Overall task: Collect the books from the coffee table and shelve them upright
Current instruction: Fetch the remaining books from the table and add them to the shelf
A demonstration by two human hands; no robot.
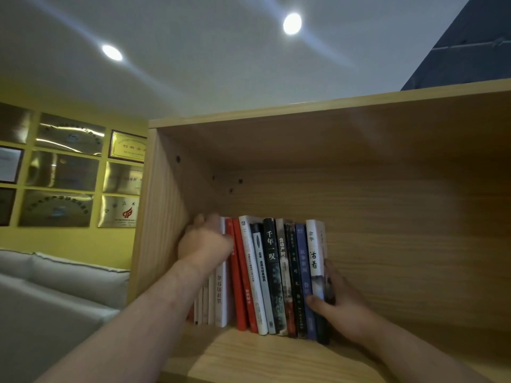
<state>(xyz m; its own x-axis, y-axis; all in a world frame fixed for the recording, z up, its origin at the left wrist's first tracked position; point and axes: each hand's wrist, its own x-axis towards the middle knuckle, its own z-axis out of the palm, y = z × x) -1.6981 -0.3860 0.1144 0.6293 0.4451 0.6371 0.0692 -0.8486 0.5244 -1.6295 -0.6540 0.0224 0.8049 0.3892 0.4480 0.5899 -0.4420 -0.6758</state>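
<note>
Upright books (272, 272) (shelved): left grip (204, 240) clasps their tops, right grip (343, 309) pinches the row's end

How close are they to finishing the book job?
Nearly there, it seems. Done: a row of books stands on the shelf. In hand: the left hand holds the white ones at one end, and the right hand grips the other end; the middle ones lean. Left: straightening them. The coffee table is out of view, so more may wait there.
</note>
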